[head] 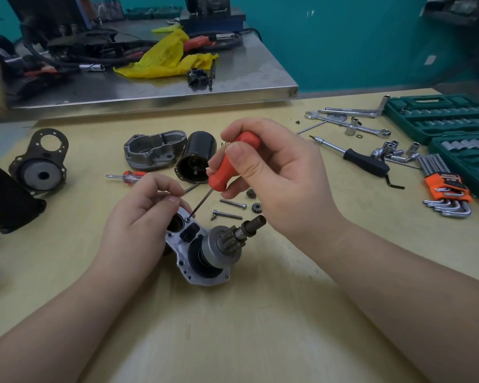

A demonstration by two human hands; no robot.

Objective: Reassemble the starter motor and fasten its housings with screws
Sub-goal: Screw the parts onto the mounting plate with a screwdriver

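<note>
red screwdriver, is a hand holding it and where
Yes: the right hand grips the red-handled screwdriver by its handle; the left hand steadies the silver metal housing.

left hand [138, 217]: fingers curled, pinching low | right hand [271, 172]: closed grip, raised, wrist bent

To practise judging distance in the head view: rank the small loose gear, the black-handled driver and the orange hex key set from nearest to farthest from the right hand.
1. Small loose gear, on the table just below the right hand.
2. Black-handled driver, lying to the right of that hand.
3. Orange hex key set, farther right, beside the green socket case.
</note>
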